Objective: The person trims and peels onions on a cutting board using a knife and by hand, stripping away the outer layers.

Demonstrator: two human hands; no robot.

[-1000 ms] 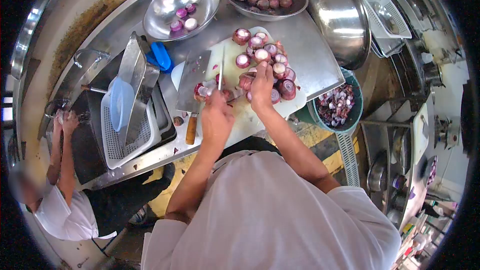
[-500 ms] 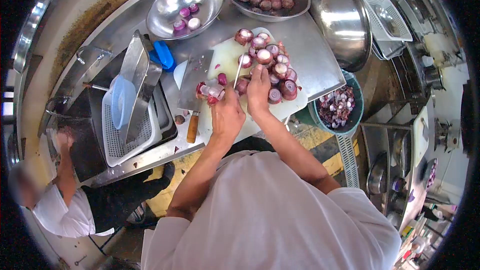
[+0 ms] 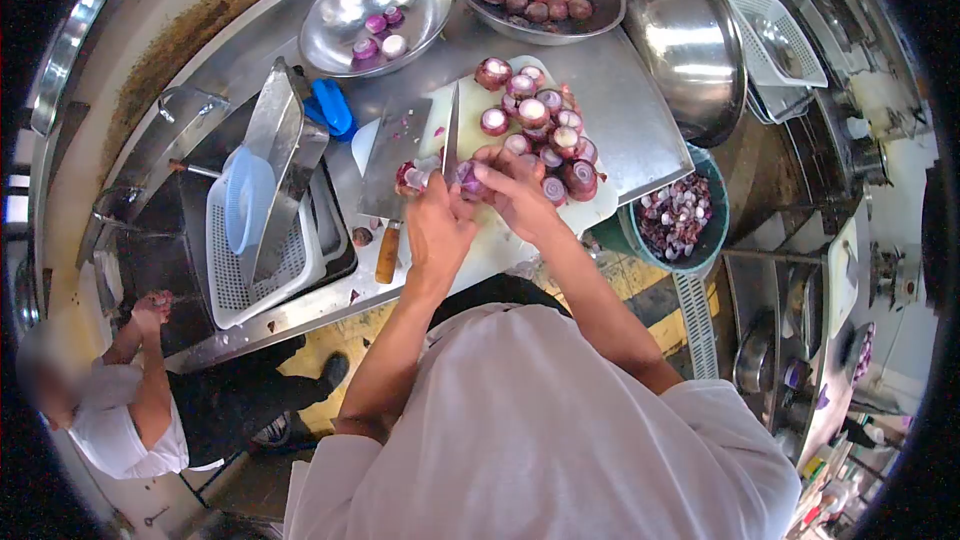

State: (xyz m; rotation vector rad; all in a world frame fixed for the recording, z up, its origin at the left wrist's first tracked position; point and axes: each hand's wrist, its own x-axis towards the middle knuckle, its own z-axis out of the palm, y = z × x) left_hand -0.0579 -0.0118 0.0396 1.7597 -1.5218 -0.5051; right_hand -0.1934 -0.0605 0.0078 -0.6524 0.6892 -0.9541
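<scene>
My left hand (image 3: 438,225) is closed around a small knife (image 3: 452,130), its narrow blade pointing away from me. The fingers of my right hand (image 3: 522,198) grip a red onion (image 3: 468,182), held against the knife and my left fingers. Both hands are above the white cutting board (image 3: 495,245). To the right of the knife, several red onions with cut ends (image 3: 534,113) are heaped on the board. Onion peelings (image 3: 408,178) lie by my left fingers. A wide cleaver (image 3: 395,155) with a wooden handle rests at the board's left side.
One steel bowl (image 3: 330,35) holds several peeled onions; another steel bowl (image 3: 470,18) holds unpeeled ones. A large steel pot (image 3: 690,40) stands right. Below the table edge is a green bucket (image 3: 712,240) of peelings. A co-worker (image 3: 130,410) stands left, near white baskets (image 3: 225,280).
My right hand has brought an onion from the heap toward my left hand. The knife blade has swung to the left and now points straight away. The co-worker's hands have moved down together.
</scene>
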